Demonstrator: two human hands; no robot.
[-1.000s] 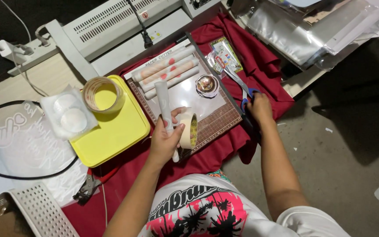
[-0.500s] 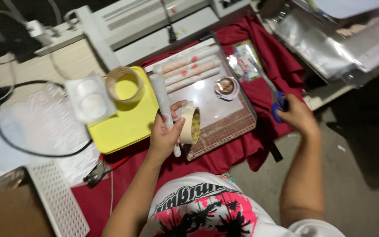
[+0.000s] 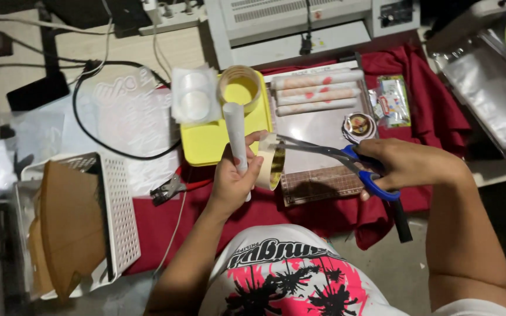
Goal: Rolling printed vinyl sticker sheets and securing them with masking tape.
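My left hand [image 3: 232, 181] grips a white rolled paper tube [image 3: 235, 131] standing upright, together with a roll of clear tape [image 3: 272, 168] pressed against it. My right hand [image 3: 408, 164] holds blue-handled scissors [image 3: 346, 157] by the loops. The blades point left and their tips reach the tape roll at my left hand. Both hands hover over the red cloth [image 3: 434, 111] and the front of a cutting mat [image 3: 323, 181].
A yellow tray [image 3: 206, 143] carries a wide tape roll [image 3: 239, 88] and a clear round pack [image 3: 193, 95]. Several rolled tubes [image 3: 317, 92] lie on the mat beside a small round tin [image 3: 358, 124]. Pliers [image 3: 171, 188], a white basket [image 3: 118, 216], cables and a laminator [image 3: 300, 23] surround them.
My right hand has picked up the scissors from the right and brought their blades to the tape roll. My left hand lifted the tube and tape slightly. The camera view shifted.
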